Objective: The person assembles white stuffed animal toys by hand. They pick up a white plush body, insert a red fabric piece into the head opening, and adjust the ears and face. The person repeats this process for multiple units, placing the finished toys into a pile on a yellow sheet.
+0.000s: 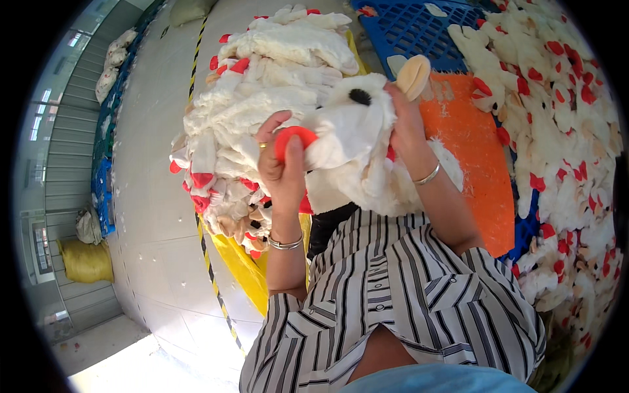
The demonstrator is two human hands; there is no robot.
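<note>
A limp white plush toy skin (pixel 347 134) hangs between my two hands in front of my striped shirt. My left hand (pixel 280 167) is closed on its red tip (pixel 295 139), with the thumb laid over the red cloth. At the other side, my right hand (pixel 406 124) grips the skin's edge just under a beige ear (pixel 414 76); some of its fingers are hidden behind the cloth. A black eye patch (pixel 360 97) shows on the white fur between the hands. Part of the skin drapes down near my right forearm.
Left of and beyond my hands is a tall heap of similar white skins (pixel 282 85) on yellow sheeting (pixel 241 265). An orange board (pixel 468 164) lies to the right, by a blue plastic pallet (pixel 419 33). More skins (pixel 567 164) spread along the far right. Striped tape (pixel 194 62) marks the floor.
</note>
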